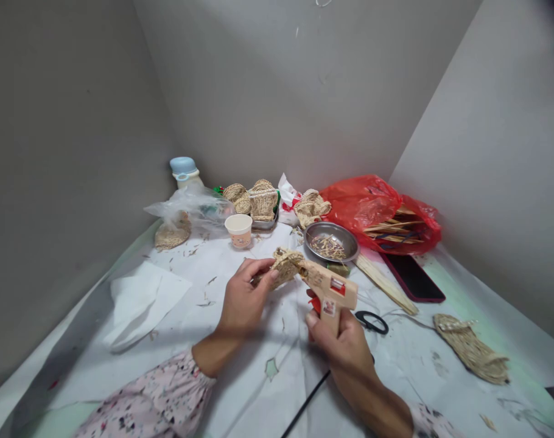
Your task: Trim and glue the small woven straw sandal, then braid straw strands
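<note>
My left hand (246, 298) pinches a small woven straw piece (286, 266) above the middle of the table. In my right hand (343, 344) is a beige glue gun (329, 285), its handle wrapped by the fingers and a red trigger at the front. The gun's nozzle points left and meets or nearly meets the right side of the straw piece; the exact contact cannot be made out. A black cord (307, 403) runs down from the gun toward the near edge.
Behind my hands stand a paper cup (238, 230) and a metal bowl (354, 246) with straw scraps. A red bag (363, 198) of straw strips, a phone (413, 278), scissors (372, 321) and a woven straw slipper shape (471, 350) lie right. Crumpled white paper (144, 301) lies left.
</note>
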The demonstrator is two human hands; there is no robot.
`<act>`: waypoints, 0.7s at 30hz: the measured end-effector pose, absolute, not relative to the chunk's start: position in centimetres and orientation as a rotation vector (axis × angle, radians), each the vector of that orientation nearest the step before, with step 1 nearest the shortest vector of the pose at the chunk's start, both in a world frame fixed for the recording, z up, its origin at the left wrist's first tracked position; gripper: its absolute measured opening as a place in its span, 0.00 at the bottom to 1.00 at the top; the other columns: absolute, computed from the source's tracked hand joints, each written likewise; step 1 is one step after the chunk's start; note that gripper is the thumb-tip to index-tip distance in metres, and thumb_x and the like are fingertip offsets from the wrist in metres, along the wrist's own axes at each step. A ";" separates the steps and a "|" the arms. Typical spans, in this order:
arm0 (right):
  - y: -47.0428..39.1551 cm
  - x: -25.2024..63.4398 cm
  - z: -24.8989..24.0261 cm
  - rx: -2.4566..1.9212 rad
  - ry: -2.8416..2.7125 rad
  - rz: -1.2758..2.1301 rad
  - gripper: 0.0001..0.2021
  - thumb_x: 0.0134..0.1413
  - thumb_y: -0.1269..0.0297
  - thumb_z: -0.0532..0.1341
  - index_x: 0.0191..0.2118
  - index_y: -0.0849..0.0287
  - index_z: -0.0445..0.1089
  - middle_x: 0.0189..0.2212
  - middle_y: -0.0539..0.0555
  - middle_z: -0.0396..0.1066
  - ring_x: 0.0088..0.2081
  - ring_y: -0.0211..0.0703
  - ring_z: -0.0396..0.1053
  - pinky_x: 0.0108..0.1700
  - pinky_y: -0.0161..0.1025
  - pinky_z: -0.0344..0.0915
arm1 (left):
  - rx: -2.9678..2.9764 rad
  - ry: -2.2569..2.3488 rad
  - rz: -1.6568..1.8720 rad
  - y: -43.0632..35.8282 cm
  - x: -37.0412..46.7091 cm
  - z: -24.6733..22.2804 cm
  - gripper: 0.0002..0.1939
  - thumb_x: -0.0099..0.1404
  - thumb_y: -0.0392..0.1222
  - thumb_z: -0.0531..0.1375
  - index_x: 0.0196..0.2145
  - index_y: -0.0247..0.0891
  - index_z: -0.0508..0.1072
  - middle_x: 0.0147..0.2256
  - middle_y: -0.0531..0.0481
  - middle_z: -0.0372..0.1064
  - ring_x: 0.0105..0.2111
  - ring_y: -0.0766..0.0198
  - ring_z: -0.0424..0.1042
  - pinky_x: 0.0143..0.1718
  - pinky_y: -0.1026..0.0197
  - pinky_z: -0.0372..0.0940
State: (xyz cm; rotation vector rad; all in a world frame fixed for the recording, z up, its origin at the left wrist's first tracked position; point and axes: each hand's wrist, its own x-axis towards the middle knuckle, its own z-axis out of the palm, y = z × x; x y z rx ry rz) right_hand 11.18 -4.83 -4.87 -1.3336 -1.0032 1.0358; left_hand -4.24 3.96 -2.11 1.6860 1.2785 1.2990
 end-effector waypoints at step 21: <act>-4.5 10.6 -4.4 -1.288 -1.010 1.037 0.17 0.53 0.53 0.62 0.43 0.60 0.71 0.30 0.52 0.71 0.30 0.43 0.65 0.34 0.38 0.63 | 1.719 1.248 1.299 3.5 -4.1 -1.8 0.10 0.60 0.43 0.60 0.37 0.38 0.78 0.38 0.47 0.74 0.38 0.58 0.73 0.42 0.57 0.68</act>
